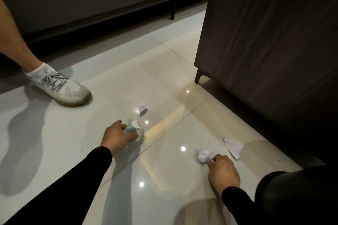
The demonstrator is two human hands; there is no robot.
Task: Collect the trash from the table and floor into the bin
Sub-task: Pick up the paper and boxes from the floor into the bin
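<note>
The trash here is all paper, so I judge it very light and soft, easy to crush, and not fragile; on the glossy tile floor (164,82) a flat piece may slide away under the fingers, so it is better to pinch an edge that stands up or to close the whole hand around a ball. The left hand (117,136) is closed around a crushed paper cup (134,129), white with a blue-green print, which lies on the floor with its torn rim pointing away from the person; the cup is already dented, so a firm squeeze on its body will do no harm. The right hand (222,171) pinches a crumpled paper ball (204,156) between thumb and fingertips; the ball is pale, almost lilac-white, and touches the floor or is just above it, I cannot tell which. 2 more pieces wait: a flat torn paper scrap (234,147) just beside the right hand, near the dark cabinet (265,42), and a small folded scrap (143,111) a little beyond the cup. The flat one will probably be the hardest to lift. No bin is visible. Another person's shoe (62,87) stands to the left, well apart from the trash.
</note>
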